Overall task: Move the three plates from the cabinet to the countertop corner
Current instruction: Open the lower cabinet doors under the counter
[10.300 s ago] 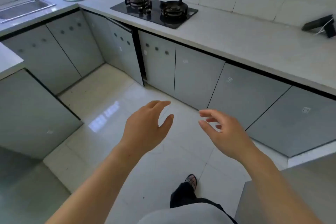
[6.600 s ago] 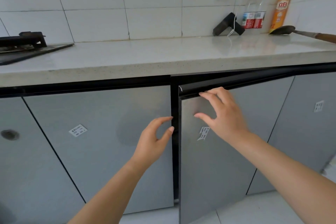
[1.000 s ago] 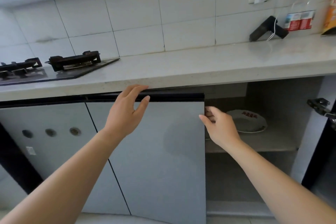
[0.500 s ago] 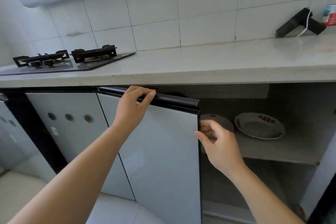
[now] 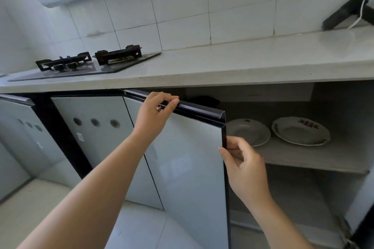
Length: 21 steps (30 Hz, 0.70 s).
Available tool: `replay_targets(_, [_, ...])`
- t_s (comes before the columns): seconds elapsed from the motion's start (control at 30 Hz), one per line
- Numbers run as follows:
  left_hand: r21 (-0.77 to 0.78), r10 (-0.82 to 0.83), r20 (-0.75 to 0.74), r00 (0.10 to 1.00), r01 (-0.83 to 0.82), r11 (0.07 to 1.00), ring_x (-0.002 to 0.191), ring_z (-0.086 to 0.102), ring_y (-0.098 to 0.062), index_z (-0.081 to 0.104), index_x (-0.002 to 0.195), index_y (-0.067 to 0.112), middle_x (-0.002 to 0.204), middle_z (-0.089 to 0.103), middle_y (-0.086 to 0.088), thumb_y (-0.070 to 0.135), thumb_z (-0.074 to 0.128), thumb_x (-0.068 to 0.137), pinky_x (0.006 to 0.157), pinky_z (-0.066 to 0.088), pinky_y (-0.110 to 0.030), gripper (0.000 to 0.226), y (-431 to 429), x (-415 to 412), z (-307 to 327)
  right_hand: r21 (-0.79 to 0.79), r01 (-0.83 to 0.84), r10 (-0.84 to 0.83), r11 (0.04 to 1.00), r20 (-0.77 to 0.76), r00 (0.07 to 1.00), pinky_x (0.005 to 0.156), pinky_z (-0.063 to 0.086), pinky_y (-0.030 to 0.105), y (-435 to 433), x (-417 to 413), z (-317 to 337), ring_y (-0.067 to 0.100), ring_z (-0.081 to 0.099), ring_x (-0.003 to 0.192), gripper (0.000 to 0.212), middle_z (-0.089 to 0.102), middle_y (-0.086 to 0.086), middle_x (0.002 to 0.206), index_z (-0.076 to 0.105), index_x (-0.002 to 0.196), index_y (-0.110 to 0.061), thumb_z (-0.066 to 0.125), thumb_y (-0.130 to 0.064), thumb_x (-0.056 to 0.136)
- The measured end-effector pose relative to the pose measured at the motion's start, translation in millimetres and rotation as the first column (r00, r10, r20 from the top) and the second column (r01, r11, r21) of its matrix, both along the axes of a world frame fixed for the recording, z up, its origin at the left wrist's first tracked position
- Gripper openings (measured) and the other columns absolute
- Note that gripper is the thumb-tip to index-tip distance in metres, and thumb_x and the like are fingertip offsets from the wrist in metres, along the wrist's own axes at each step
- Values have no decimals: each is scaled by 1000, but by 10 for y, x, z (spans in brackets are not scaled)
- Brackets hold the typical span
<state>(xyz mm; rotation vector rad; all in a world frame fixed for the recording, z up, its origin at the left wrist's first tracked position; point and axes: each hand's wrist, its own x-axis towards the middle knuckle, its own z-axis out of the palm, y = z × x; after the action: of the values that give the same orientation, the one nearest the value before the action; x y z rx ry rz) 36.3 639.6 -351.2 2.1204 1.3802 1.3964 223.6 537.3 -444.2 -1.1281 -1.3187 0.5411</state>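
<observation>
Two plates show inside the open cabinet, and both lie flat on its upper shelf. The left plate is partly covered by the door edge. The right plate lies just beside it, at its 3 o'clock, and the two are apart. Each plate is white with small red marks on the rim. These may be writing, but they are too small to read.

One cabinet door stands partly open in front of the shelf. The left hand grips the black strip along the top of this door, with the fingers curled over it. The right hand pinches the free upright edge of the same door, at 7 o'clock from the left plate.

The pale bench runs above the cabinet. On it, at 10 o'clock in the view, sits one black stove with two burners. At 2 o'clock one black object with a white cable leans at the tiled wall. The neighbour door, at 9 o'clock, has three round holes and one small sticker whose print is not readable.
</observation>
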Motion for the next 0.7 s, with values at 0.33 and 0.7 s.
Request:
replay_targets(0.33, [10, -79, 101, 992, 78, 997, 121, 42, 2, 64, 100, 34, 115, 56, 10, 27, 54, 92, 91, 37, -12, 14, -194, -233, -102, 5, -26, 26, 1000, -7, 1000, 71, 48, 6, -311, -294, 47, -6, 62, 89, 18, 67, -18, 93, 61, 96, -32, 64, -18, 85])
replay_targets(0.7, [-31, -64, 4, 998, 64, 997, 108, 46, 5, 67, 103, 26, 116, 57, 10, 29, 56, 91, 72, 27, 12, 16, -361, -410, 36, -96, -189, 188, 977, -23, 982, 75, 51, 11, -448, -307, 184, -2, 65, 90, 22, 71, -22, 93, 66, 92, -36, 66, -16, 83])
